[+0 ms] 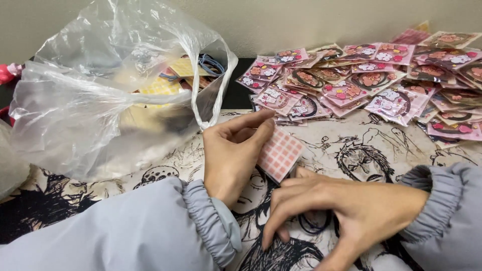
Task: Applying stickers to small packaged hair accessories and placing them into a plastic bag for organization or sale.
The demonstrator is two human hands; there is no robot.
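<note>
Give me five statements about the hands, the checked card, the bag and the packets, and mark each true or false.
1. The left hand holds a pink checked card in its grip. True.
2. The right hand is raised well above the table. False: it lies palm down on the printed table cover, over a dark elastic loop.
3. The clear plastic bag sits to the left of the hands. True.
4. The pink packets are stacked inside the bag. False: they lie in a loose heap at the right rear of the table.
5. Both sleeves are bright red. False: they are pale grey-blue.
</note>
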